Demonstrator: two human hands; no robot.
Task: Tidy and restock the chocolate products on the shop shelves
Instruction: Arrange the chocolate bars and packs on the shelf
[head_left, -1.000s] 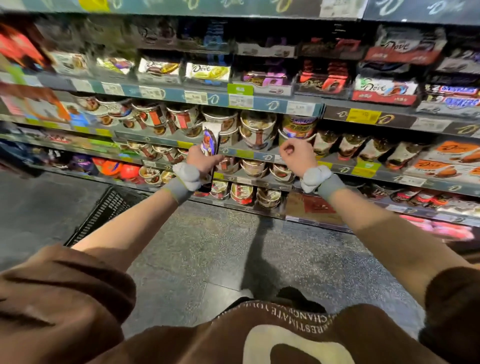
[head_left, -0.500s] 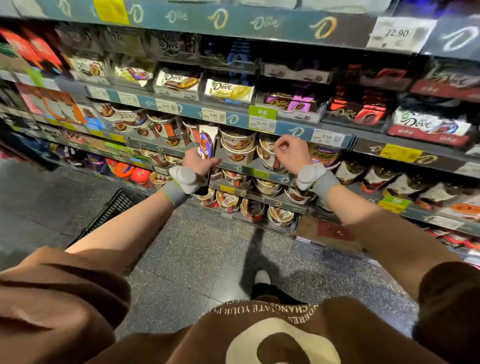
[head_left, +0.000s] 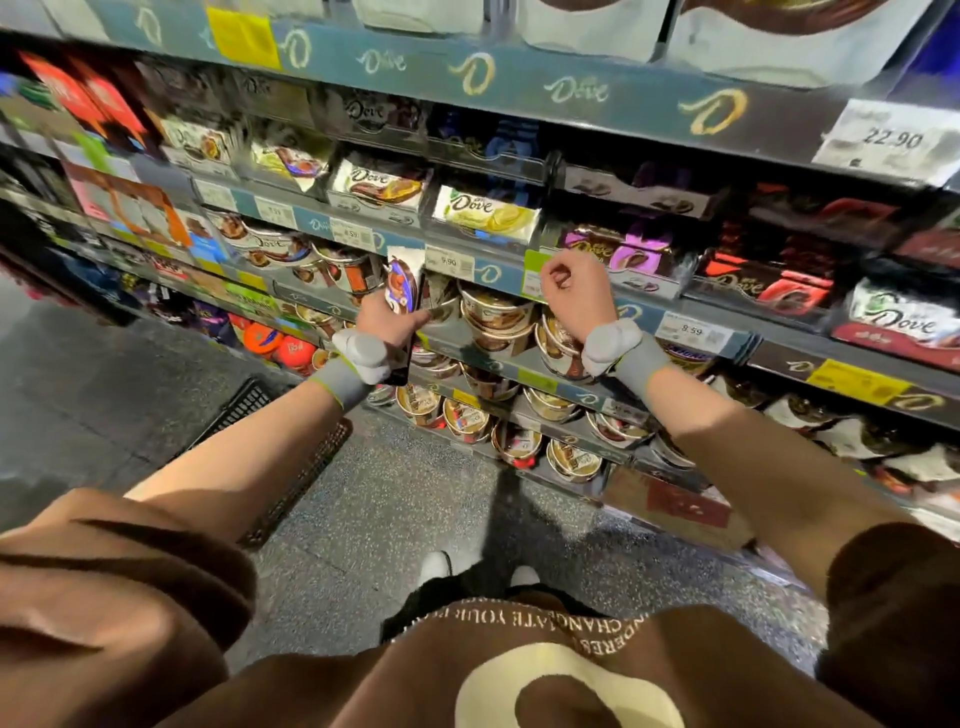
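Note:
My left hand (head_left: 385, 318) grips a chocolate pack (head_left: 401, 280) with a white top and a blue and brown picture, held upright in front of the shelf of round chocolate tubs (head_left: 496, 317). My right hand (head_left: 574, 291) is raised before the shelf edge (head_left: 488, 273) with its fingers curled into a loose fist, and I see nothing in it. Above the hands, flat Dove bars lie in trays: a yellow one (head_left: 485, 212) and a brown one (head_left: 382, 184). More tubs (head_left: 467, 418) fill the lower shelves.
A black plastic basket (head_left: 260, 415) stands on the speckled floor at the left. Red and purple chocolate boxes (head_left: 769, 291) fill the shelf at the right. Price tags (head_left: 691, 330) line the shelf edges. Orange balls (head_left: 275, 345) sit low at the left.
Both hands have risen from the tub shelves to the height of the shelf edge above them. The view has tilted up and moved closer. The pack stays in my left hand.

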